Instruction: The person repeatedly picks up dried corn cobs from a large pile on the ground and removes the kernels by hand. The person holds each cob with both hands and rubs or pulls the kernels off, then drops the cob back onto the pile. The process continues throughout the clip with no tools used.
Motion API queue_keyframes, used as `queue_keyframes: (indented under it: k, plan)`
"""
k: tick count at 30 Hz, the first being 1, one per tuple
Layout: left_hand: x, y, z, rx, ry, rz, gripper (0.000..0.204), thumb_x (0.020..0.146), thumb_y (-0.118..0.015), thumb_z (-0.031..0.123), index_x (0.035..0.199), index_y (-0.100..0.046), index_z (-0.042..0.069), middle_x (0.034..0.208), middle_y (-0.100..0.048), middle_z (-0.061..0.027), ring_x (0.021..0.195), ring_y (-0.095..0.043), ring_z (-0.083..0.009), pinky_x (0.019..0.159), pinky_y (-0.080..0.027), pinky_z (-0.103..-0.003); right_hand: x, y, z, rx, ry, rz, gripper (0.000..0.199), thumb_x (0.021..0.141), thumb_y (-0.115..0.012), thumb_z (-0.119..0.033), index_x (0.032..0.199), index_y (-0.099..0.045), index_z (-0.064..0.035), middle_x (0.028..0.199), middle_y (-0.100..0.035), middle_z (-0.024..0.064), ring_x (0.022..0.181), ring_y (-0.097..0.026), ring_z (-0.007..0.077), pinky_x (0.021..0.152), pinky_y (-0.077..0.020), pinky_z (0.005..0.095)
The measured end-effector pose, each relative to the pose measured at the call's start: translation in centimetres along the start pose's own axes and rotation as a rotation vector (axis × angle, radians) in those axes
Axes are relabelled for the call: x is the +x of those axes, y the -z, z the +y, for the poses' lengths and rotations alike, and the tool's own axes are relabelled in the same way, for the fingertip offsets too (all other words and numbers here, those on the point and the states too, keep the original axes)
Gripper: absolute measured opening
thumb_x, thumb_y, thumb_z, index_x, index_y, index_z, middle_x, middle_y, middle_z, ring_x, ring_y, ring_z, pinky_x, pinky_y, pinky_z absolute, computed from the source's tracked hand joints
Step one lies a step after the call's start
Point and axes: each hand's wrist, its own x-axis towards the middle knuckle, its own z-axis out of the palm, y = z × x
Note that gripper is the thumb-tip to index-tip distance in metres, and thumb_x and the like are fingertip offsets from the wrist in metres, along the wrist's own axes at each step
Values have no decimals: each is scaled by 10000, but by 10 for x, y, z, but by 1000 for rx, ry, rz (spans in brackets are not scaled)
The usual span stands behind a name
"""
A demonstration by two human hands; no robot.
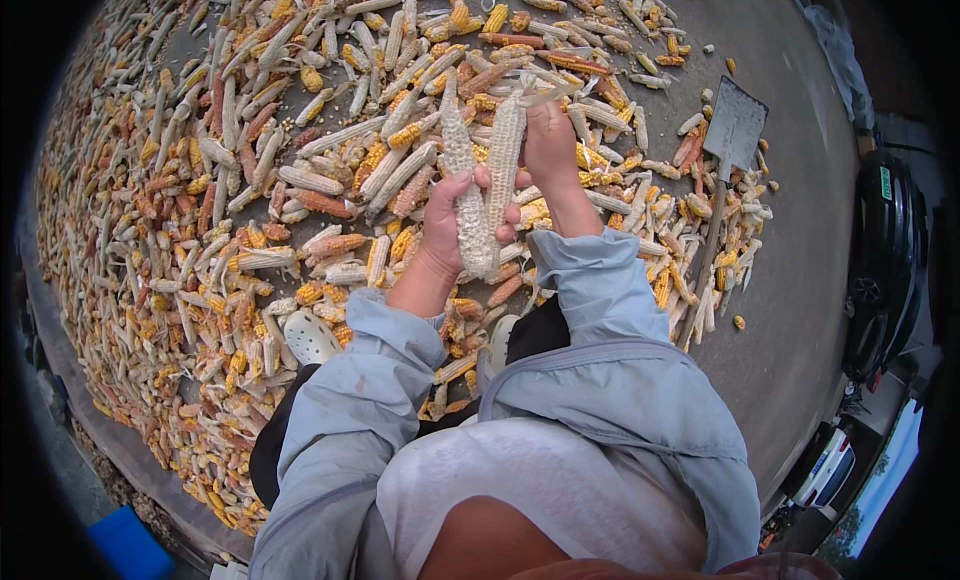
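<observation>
Left hand [441, 230] is wrapped around two pale cobs [472, 210] at upper centre of frame; the rightmost is also gripped near its top by the right hand [553, 148]. Shovel [735, 127] is noted upper right.

- 1 view: head cam, L of pair, wide fisheye, pic upright.
- Looks from wearer's head steeply down over own chest; white shirt [560, 495] v. close to lens, fills btm ctr.
- Forearms come in from lower edge; L hand [443, 225] + R hand [550, 145] mid-dist., just above frame ctr.
- Corn cobs [315, 180] on ground farther off, fill ctr to upper L.
- FOV reaches far bg: dark car [885, 270] at R edge, white car [825, 467] lower R, both tipped sideways by lens.
- Straight edges bend nr rim; corners + sides go black.
</observation>
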Motion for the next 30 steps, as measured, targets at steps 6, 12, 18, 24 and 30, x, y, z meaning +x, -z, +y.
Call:
queue_keyframes:
  k: [6,12,18,24,30]
  plan:
    - [6,32,8,-375,85,-215,323,839,-519,383,963,-578,91,1258,-434,-275,972,-568,-364,640,-517,-383,8,-3,23,325,-245,-55,465,944,-385,-409,1154,-489,-7,945,-593,62,866,-549,160,772,-474,335]
    - [5,12,20,-224,28,-182,379,821,-545,385,1011,-603,62,1356,-348,-254,1251,-341,-437,945,-360,-590,13,8,19,1139,-309,-437,497,937,-336,-397,1180,-466,17,988,-623,103,932,-590,258,894,-422,504]
    - [2,17,38,-98,27,-201,418,844,-530,364,1094,-565,30,1365,-349,-235,1264,-344,-397,940,-390,-557,8,18,16,1460,-338,-451,485,910,-295,-338,1165,-526,4,1000,-657,125,980,-607,296,956,-387,486]
    - [9,-24,29,446,57,189,478,857,-536,290,1216,-440,-11,1143,-538,-208,1029,-579,-300,573,-561,-312,10,19,15,1346,-410,-318,434,892,-350,-341,1108,-548,-21,937,-662,123,901,-626,279,817,-482,433]
    - [27,-44,0,622,40,258,346,822,-607,230,1081,-515,21,936,-594,-78,807,-614,-172,669,-517,-284,9,20,8,1177,-365,-269,387,881,-401,-345,1100,-532,-54,895,-653,113,707,-618,213,533,-494,291]
